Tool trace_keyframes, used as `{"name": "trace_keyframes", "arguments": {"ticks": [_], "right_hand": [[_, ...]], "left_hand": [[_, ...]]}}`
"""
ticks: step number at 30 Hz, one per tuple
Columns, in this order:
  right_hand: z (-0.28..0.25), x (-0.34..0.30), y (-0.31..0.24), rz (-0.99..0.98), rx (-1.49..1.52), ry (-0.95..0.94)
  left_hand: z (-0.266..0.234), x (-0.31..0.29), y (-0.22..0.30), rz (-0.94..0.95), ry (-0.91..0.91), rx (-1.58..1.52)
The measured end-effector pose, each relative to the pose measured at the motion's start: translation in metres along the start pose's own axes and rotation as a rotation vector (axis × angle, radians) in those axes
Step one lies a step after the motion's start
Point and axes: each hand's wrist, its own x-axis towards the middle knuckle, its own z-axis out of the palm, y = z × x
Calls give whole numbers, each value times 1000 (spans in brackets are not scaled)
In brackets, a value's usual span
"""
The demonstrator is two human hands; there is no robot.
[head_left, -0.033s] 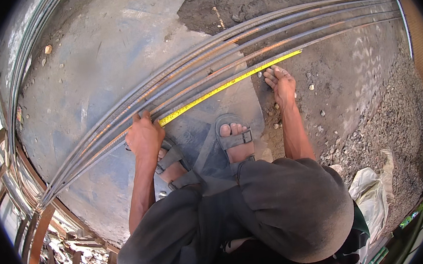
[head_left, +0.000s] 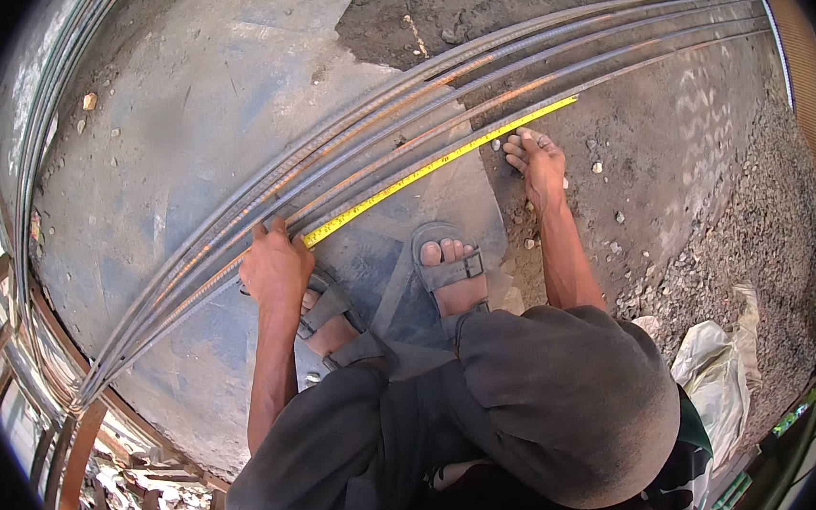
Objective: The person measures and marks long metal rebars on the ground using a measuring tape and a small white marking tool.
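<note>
A yellow tape measure blade (head_left: 439,163) stretches from my left hand up to the right, along the nearest bar of a row of steel rebars (head_left: 368,114). My left hand (head_left: 276,263) is closed at the blade's near end, its fingertips against the rebars; the tape's case is mostly hidden under the palm. Just below the blade's far part is my right hand (head_left: 539,163), palm partly turned up, fingers loosely bent and apart. Nothing shows in it, and a small gap separates it from the blade.
My sandalled feet (head_left: 453,275) stand between my hands on a grey metal sheet (head_left: 222,87). More bars (head_left: 32,169) curve along the left side. Gravel (head_left: 772,255) and a pale sack (head_left: 709,370) lie to the right. Wooden slats (head_left: 79,463) are at lower left.
</note>
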Motion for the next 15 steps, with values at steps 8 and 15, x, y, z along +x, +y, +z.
{"name": "trace_keyframes", "arguments": {"ticks": [8,15], "right_hand": [[21,-33,-1,-459,-753,42],[-5,-33,-6,-485,-842,207]], "left_hand": [[-1,-1,2,38,18,54],[6,-2,-2,69,84,50]]}}
